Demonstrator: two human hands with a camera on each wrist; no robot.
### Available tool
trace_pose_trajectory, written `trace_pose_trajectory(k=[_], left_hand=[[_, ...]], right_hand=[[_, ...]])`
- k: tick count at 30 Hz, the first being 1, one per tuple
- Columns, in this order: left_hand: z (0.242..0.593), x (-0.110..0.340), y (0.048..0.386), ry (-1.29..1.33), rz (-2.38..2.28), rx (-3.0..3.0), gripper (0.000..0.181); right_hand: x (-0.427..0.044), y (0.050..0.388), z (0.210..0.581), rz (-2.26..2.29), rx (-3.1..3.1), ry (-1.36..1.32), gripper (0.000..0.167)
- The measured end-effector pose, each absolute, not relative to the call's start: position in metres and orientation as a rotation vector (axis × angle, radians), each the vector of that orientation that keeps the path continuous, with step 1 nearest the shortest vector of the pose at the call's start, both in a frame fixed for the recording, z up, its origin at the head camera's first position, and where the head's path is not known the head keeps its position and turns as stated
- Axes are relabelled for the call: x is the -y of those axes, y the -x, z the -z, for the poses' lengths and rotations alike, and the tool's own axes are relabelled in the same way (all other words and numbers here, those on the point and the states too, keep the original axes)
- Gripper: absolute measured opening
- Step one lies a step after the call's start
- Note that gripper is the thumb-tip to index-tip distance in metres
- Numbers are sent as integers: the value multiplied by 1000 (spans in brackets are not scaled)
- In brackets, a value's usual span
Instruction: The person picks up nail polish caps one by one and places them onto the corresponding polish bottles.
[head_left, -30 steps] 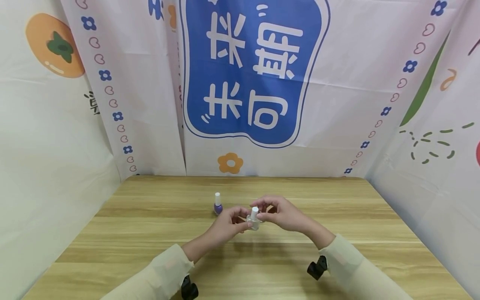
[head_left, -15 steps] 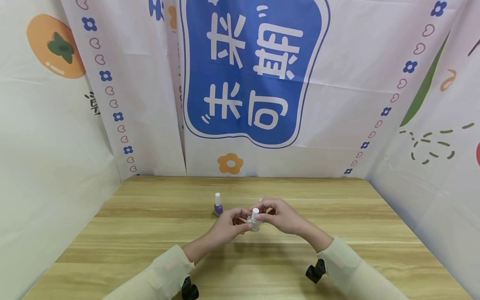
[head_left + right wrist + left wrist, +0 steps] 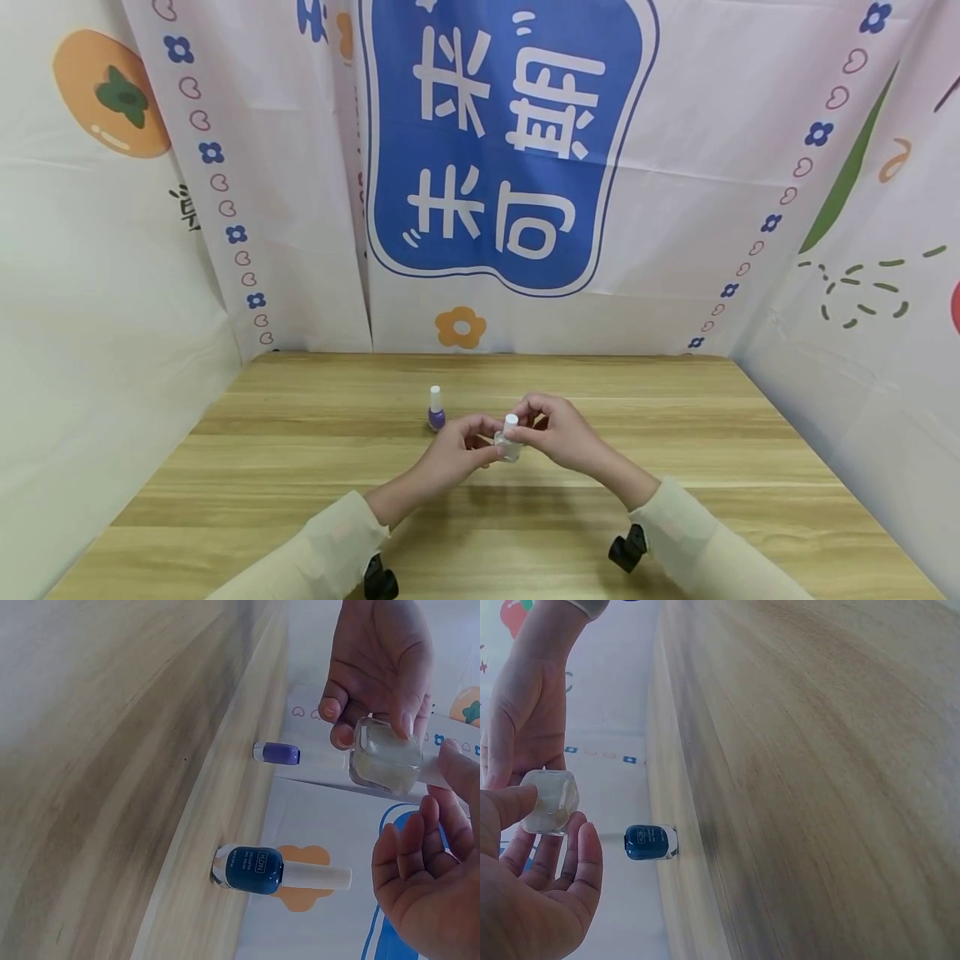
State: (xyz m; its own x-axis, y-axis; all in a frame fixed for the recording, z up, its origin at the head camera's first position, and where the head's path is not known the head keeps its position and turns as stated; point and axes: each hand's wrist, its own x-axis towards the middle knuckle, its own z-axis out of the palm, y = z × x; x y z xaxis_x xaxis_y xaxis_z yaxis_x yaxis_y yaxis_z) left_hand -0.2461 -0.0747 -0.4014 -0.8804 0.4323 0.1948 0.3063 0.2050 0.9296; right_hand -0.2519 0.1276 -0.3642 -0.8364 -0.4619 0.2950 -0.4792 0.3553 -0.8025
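Note:
My left hand [image 3: 453,450] pinches the glass body of a clear nail polish bottle [image 3: 508,452] with whitish contents, held upright above the table. Thumb and fingers of my right hand [image 3: 558,429] pinch its white cap [image 3: 512,422]. In the right wrist view the cap meets the bottle's neck [image 3: 384,756]. A purple nail polish bottle [image 3: 437,417] stands upright beyond my left hand. Both wrist views show a dark teal nail polish bottle [image 3: 255,870] with a white cap, standing on the table; my right hand hides it in the head view.
The wooden table [image 3: 300,500] runs back to a white printed cloth [image 3: 675,208] hung behind it. More cloth walls stand at the left and right. A black wrist camera [image 3: 628,548] sits on each sleeve.
My right wrist and forearm have shifted slightly left and downward, with the fingers still on the cap. My left hand and the bottle stay nearly in place.

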Motion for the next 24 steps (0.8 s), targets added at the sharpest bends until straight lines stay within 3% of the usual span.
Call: trace_pose_trajectory(k=[7,14,24], left_hand=[[401,74,245,-732,-1780,-2358,22],[403,75,245,-737,-1788,-2359,24],[401,76,247,-729,-1781,-2352,24]], right_hand=[[-123,234,349,-1560,2541,-866,14],[-129,259,382,-1543,2535,-866,20],[-138,263,367,-1527,2584,-1082,17]])
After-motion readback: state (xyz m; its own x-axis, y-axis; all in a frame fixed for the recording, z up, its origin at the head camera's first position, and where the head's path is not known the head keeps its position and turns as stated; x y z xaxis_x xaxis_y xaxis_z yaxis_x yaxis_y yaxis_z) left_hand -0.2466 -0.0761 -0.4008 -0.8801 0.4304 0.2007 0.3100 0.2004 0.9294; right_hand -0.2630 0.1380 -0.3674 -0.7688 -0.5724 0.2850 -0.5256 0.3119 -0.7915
